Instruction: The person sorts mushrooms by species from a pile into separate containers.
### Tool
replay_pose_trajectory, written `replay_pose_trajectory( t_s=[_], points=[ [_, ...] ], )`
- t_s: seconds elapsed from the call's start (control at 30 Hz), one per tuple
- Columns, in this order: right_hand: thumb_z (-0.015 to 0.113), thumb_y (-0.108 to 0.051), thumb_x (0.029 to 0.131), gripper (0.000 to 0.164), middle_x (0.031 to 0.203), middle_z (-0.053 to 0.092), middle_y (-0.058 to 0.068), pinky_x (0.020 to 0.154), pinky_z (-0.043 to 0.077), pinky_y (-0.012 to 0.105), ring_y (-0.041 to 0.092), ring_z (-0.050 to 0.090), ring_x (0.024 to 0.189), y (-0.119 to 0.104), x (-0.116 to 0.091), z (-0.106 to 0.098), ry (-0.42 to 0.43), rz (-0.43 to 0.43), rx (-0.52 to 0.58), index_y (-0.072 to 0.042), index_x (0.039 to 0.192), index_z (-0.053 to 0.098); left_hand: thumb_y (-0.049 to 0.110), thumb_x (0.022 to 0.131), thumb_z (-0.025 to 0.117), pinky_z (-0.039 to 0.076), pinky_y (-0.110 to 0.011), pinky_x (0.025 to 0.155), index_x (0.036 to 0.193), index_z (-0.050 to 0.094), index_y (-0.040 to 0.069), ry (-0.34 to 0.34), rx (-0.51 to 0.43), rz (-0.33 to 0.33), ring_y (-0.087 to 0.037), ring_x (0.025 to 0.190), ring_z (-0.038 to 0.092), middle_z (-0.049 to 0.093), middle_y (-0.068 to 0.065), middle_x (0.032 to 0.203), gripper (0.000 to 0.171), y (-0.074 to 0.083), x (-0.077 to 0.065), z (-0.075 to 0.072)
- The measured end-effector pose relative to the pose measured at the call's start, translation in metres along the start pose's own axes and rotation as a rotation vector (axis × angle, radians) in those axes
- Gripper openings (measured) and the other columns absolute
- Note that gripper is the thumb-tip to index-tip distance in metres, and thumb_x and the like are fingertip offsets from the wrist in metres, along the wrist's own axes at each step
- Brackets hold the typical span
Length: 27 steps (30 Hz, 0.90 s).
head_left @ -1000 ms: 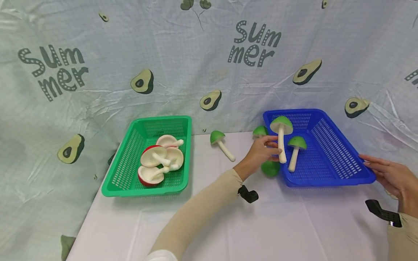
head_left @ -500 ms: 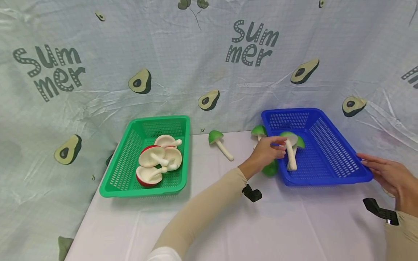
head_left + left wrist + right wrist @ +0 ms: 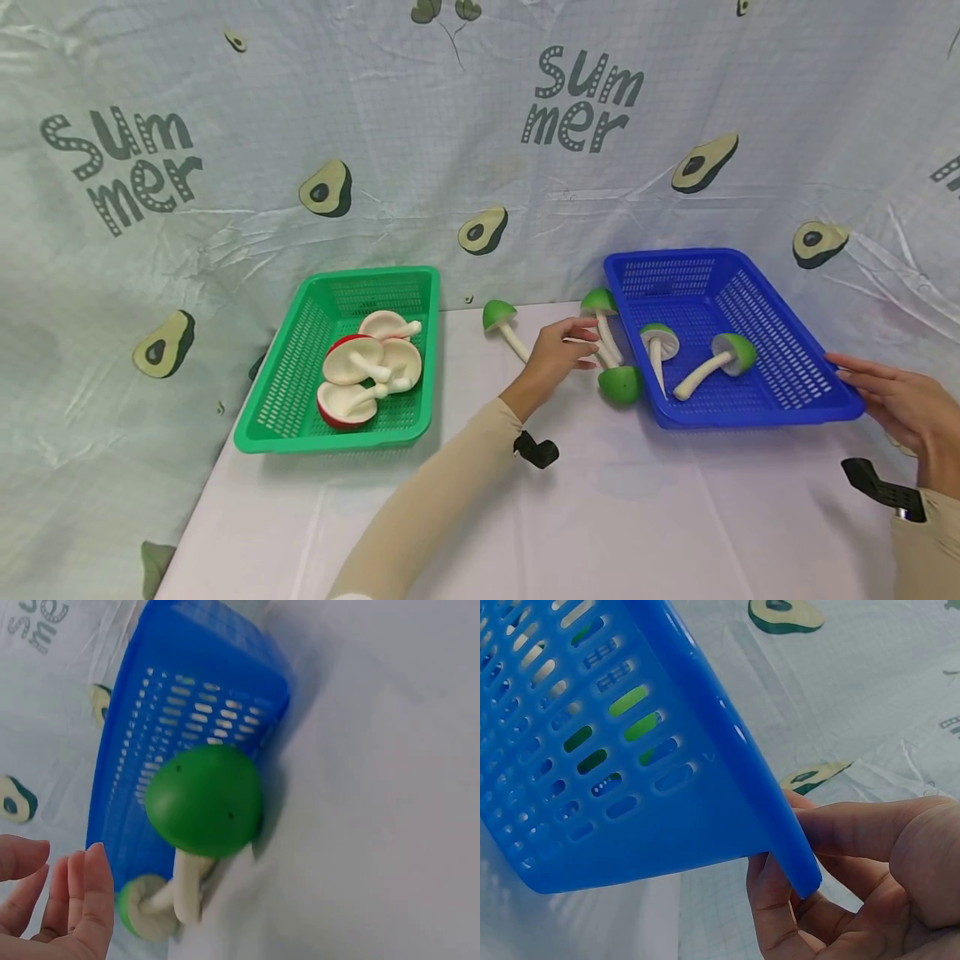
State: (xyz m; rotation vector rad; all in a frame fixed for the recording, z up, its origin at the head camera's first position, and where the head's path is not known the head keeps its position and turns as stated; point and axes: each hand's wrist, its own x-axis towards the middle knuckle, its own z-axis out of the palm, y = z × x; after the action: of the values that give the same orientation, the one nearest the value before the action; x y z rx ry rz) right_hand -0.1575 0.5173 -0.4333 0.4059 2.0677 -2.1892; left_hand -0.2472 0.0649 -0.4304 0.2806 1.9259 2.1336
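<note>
My left hand [image 3: 558,360] holds nothing; its fingers are spread apart over the table, just left of two green-capped toy mushrooms. Of these, one has its cap [image 3: 620,386] by the blue basket's near left corner, and the other cap [image 3: 598,301] lies farther back, their white stems side by side. In the left wrist view the nearer green cap [image 3: 206,799] sits against the basket wall. Two more green mushrooms, one on the left [image 3: 660,343] and one nearer the middle [image 3: 735,353], lie inside the blue basket [image 3: 772,350]. With thumb and fingers my right hand [image 3: 903,408] pinches that basket's right front rim.
A green basket [image 3: 258,400] at the left contains several red-capped toy mushrooms [image 3: 352,360]. Between the baskets lies another green mushroom [image 3: 498,315], its stem partly behind my left hand. A printed cloth curtain [image 3: 420,167] hangs behind the table.
My left hand has let go of a green mushroom inside the blue basket and moved back left, out over the table. The mushrooms in that basket now lie apart. My right hand stays at the rim.
</note>
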Motion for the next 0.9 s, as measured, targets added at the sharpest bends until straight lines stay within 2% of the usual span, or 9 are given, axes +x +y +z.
replay_pose_trajectory(
  t_s=[0.23, 0.43, 0.53, 0.63, 0.77, 0.9],
  points=[
    [0.069, -0.02, 0.098, 0.021, 0.091, 0.068, -0.027, 0.063, 0.056, 0.021, 0.0, 0.066, 0.074, 0.0, 0.0, -0.001, 0.017, 0.021, -0.01, -0.037, 0.091, 0.08, -0.005, 0.093, 0.064, 0.061, -0.035, 0.078, 0.129, 0.068, 0.007, 0.105, -0.01, -0.058, -0.017, 0.093, 0.068, 0.064, -0.027, 0.122, 0.037, -0.019, -0.003, -0.034],
    [0.068, -0.02, 0.099, 0.023, 0.09, 0.067, -0.028, 0.062, 0.056, 0.021, 0.0, 0.066, 0.073, 0.001, -0.002, -0.001, 0.024, 0.026, -0.022, -0.038, 0.09, 0.079, -0.005, 0.093, 0.062, 0.061, -0.039, 0.079, 0.133, 0.064, 0.001, 0.227, 0.036, -0.086, -0.026, 0.095, 0.068, 0.065, -0.024, 0.12, 0.041, -0.035, -0.006, -0.06],
    [0.068, -0.02, 0.099, 0.023, 0.091, 0.068, -0.027, 0.062, 0.057, 0.022, 0.001, 0.066, 0.074, 0.001, -0.002, -0.002, 0.015, 0.022, -0.02, -0.038, 0.09, 0.079, -0.008, 0.089, 0.061, 0.061, -0.037, 0.076, 0.132, 0.064, -0.002, 0.288, 0.06, -0.091, -0.027, 0.091, 0.067, 0.065, -0.022, 0.115, 0.044, -0.042, -0.006, -0.068],
    [0.069, -0.02, 0.098, 0.022, 0.091, 0.069, -0.026, 0.062, 0.057, 0.022, 0.001, 0.067, 0.074, 0.001, -0.002, -0.002, 0.01, 0.016, -0.008, -0.037, 0.091, 0.079, -0.01, 0.087, 0.059, 0.06, -0.035, 0.074, 0.13, 0.066, -0.002, 0.342, 0.072, -0.096, -0.022, 0.089, 0.064, 0.064, -0.017, 0.111, 0.045, -0.048, -0.005, -0.075],
    [0.072, -0.02, 0.096, 0.019, 0.091, 0.07, -0.025, 0.062, 0.057, 0.022, 0.002, 0.068, 0.074, 0.0, -0.001, -0.002, 0.015, 0.016, 0.015, -0.035, 0.091, 0.08, -0.008, 0.089, 0.058, 0.059, -0.036, 0.078, 0.132, 0.066, 0.0, 0.372, 0.088, -0.117, -0.018, 0.09, 0.059, 0.061, -0.012, 0.111, 0.044, -0.048, -0.002, -0.08],
    [0.071, -0.019, 0.096, 0.02, 0.091, 0.07, -0.025, 0.063, 0.057, 0.022, 0.002, 0.067, 0.075, 0.0, 0.0, -0.001, 0.02, 0.022, 0.012, -0.035, 0.091, 0.081, -0.006, 0.091, 0.058, 0.059, -0.034, 0.079, 0.132, 0.066, 0.001, 0.389, 0.126, -0.146, -0.019, 0.089, 0.06, 0.06, -0.012, 0.105, 0.043, -0.045, 0.0, -0.083]
  ],
)
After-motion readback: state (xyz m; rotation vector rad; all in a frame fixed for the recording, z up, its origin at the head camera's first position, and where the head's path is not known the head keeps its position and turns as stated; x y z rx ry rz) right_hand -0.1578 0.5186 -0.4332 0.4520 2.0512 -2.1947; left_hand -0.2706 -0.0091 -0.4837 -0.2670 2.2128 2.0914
